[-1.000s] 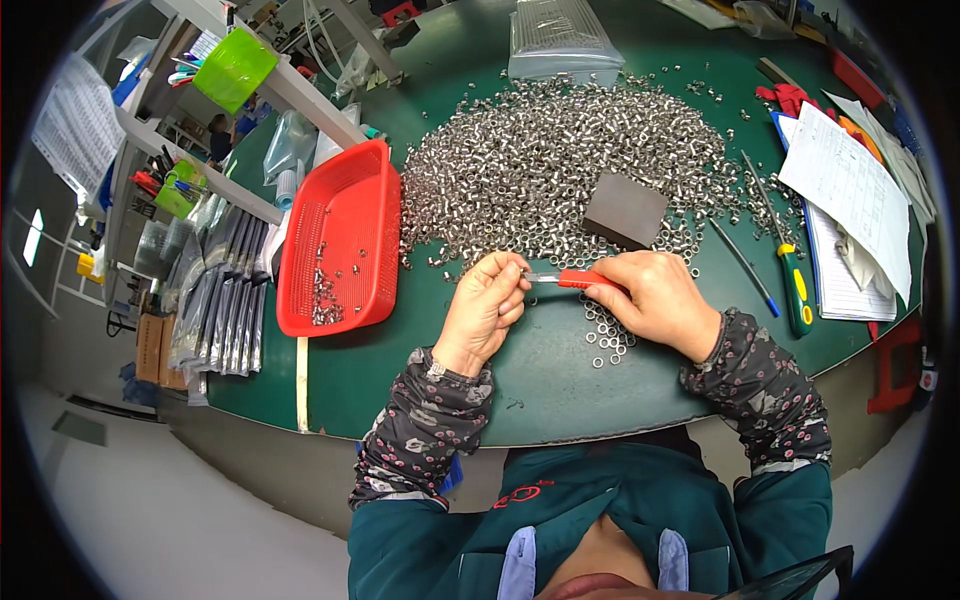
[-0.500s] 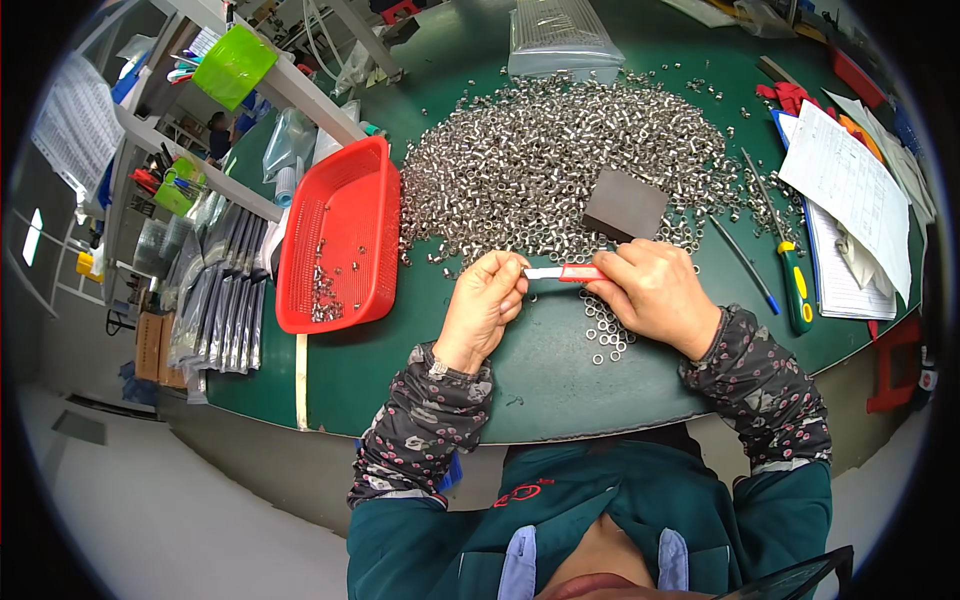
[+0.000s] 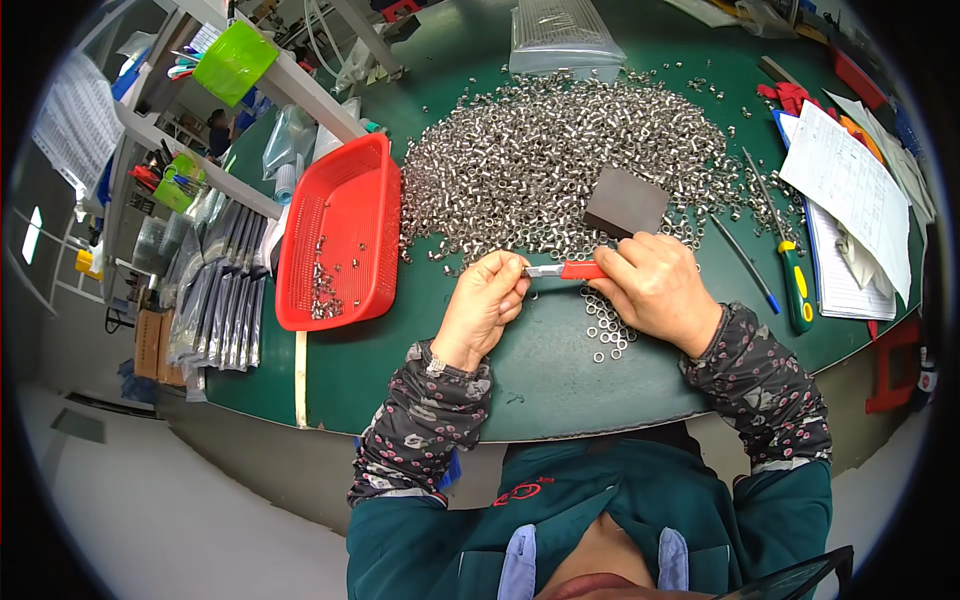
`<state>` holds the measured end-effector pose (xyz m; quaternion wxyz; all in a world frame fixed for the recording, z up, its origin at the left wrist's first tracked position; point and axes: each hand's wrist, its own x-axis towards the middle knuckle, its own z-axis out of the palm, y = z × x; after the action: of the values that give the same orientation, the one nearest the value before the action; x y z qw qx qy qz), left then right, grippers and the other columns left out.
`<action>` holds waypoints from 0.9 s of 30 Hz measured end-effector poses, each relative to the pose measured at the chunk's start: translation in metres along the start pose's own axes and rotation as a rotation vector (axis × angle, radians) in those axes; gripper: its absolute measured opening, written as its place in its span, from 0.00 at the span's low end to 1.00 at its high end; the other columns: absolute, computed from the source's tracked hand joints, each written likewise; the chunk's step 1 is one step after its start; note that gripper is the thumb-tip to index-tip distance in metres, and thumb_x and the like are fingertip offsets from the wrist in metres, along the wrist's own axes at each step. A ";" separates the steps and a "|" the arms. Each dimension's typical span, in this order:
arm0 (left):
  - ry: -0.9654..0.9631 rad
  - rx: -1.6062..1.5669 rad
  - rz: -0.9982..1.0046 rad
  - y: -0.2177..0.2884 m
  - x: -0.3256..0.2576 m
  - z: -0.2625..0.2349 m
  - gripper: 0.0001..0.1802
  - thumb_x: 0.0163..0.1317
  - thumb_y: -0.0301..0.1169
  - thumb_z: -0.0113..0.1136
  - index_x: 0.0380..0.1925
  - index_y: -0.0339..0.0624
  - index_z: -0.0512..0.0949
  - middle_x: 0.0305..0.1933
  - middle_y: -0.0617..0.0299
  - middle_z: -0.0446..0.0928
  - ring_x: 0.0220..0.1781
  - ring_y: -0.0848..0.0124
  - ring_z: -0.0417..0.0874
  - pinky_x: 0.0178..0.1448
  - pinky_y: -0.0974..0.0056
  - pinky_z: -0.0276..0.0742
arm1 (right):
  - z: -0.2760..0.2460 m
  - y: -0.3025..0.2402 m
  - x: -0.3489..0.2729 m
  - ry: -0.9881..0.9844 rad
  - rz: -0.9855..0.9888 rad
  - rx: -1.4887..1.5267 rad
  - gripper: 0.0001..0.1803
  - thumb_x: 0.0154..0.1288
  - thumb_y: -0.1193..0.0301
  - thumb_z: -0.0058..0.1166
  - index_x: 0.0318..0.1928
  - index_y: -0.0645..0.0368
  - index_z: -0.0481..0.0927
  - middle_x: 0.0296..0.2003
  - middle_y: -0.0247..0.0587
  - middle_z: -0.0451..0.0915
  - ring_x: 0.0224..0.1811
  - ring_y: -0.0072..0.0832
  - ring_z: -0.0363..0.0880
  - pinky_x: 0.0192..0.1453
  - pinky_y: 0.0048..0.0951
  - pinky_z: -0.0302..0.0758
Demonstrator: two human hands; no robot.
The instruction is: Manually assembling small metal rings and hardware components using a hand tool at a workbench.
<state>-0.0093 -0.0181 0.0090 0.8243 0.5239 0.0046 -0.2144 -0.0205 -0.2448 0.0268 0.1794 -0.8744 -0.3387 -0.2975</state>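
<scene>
My right hand point(image 3: 655, 290) is closed round a red-handled utility knife point(image 3: 583, 270), its metal blade pointing left. My left hand point(image 3: 484, 303) pinches what looks like a small metal ring at the blade's tip; the fingertips hide most of it. Both hands are held above the green table. Just beyond them spreads a large heap of small metal rings point(image 3: 560, 160). A few loose rings point(image 3: 604, 330) lie beside my right hand. A dark grey block point(image 3: 627, 203) rests at the heap's near edge.
To the left stands a red plastic basket point(image 3: 345, 190) with some metal pieces inside. A yellow-green-handled screwdriver point(image 3: 796, 290), a blue-tipped pen-like rod point(image 3: 748, 268) and papers on a clipboard point(image 3: 850, 190) lie right. Clear plastic bags point(image 3: 565, 40) lie beyond the heap.
The knife has turned slightly in my right hand, so its blade and handle show at a different angle. Both hands stay in nearly the same place.
</scene>
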 end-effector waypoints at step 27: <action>-0.035 -0.245 -0.102 0.004 0.004 -0.006 0.14 0.70 0.39 0.41 0.31 0.42 0.70 0.26 0.65 0.65 0.16 0.84 0.56 0.13 0.80 0.49 | -0.006 0.006 0.002 -0.046 -0.092 -0.017 0.11 0.46 0.71 0.60 0.33 0.57 0.77 0.21 0.35 0.70 0.25 0.32 0.70 0.28 0.32 0.66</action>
<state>-0.0031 -0.0126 0.0086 0.8702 0.4144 0.0428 -0.2629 -0.0172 -0.2515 0.0320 0.1501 -0.8660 -0.3801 -0.2882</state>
